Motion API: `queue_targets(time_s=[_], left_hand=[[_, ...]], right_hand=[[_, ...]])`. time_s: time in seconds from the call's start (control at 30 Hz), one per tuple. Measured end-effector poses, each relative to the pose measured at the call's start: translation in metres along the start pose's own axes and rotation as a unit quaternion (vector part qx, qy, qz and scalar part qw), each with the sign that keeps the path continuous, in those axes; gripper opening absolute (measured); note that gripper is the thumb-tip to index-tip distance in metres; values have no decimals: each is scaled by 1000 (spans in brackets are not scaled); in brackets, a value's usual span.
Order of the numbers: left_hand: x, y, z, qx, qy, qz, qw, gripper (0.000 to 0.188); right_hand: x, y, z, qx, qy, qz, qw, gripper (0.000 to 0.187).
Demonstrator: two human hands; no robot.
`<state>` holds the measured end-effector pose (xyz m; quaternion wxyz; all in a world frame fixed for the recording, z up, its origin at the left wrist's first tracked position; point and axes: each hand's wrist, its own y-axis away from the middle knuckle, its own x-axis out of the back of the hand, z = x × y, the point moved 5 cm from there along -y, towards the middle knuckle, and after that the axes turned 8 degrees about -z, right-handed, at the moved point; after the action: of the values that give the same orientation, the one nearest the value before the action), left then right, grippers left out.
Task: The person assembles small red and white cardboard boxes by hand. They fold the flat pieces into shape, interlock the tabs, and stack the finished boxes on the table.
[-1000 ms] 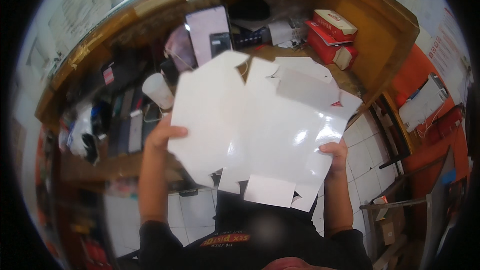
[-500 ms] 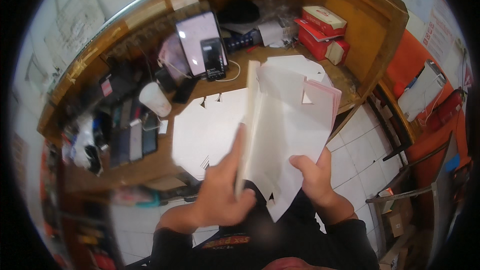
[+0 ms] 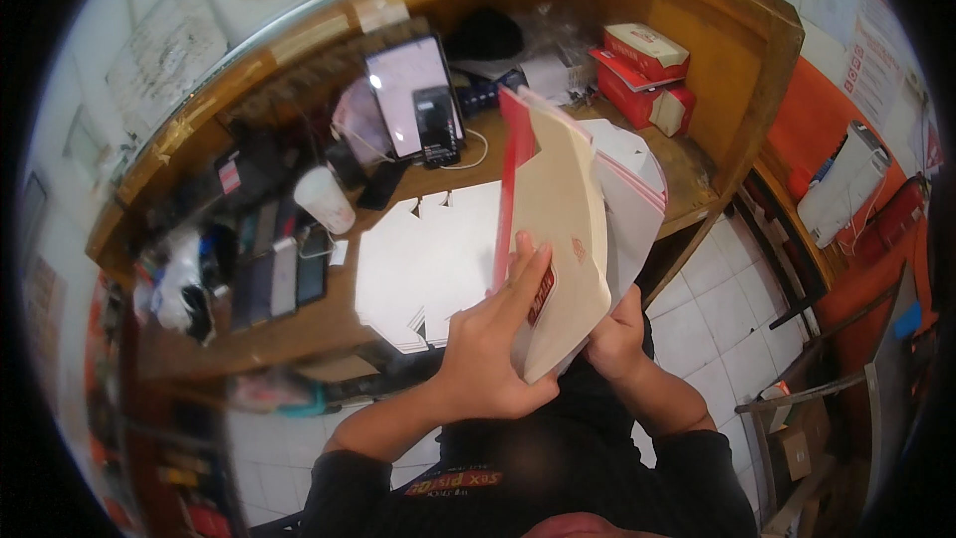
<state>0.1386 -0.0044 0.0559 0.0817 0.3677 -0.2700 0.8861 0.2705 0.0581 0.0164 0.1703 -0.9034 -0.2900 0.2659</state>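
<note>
Before me, a cream and red cardboard box blank (image 3: 563, 229) is raised at a steep tilt, its printed face turned toward my left. My left hand (image 3: 493, 339) grips its lower left part, fingers laid along the face and thumb near the bottom edge. Several thin edges show at its top, so it may be more than one sheet. My right hand (image 3: 619, 344) pinches the lower right of the same bundle; part of its fingers is hidden behind the card. A stack of white die-cut blanks (image 3: 428, 269) lies on the desk, left of the bundle.
On the wooden desk (image 3: 687, 169) stand a white paper cup (image 3: 324, 201), a propped tablet (image 3: 410, 90) with a phone (image 3: 435, 125) against it, and several phones at the left. Red and cream boxes (image 3: 645, 75) are stacked at the back right. White tiled floor (image 3: 687, 329) shows beyond the desk.
The blank in my left hand has swung over to the right, so its cream and red printed face now shows. My right hand has closed in under the bundle's lower edge.
</note>
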Motion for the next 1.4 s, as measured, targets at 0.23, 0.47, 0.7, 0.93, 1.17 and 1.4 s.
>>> queue_targets(time_s=[0.23,0.47,0.7,0.93,1.17,1.4], left_hand=[[44,66,-68,114,202,113,966,96],[126,102,-126,271,138,263,916,86],[95,-52,-127,-31,-236,-36,971,80],[55,-106,-242,200,-156,-277,927,47],[10,-77,-231,207,-207,-130,947,17],[-15,-54,-206,159,-271,-51,948,9]], right_hand=[[64,-18,24,-132,-26,107,985,44],[94,-32,39,-199,-59,22,978,61],[79,-58,113,-259,-97,-47,960,56],[81,-77,143,-309,-71,20,948,46],[94,-77,154,-366,21,70,928,41],[103,-78,165,-397,58,62,914,35]])
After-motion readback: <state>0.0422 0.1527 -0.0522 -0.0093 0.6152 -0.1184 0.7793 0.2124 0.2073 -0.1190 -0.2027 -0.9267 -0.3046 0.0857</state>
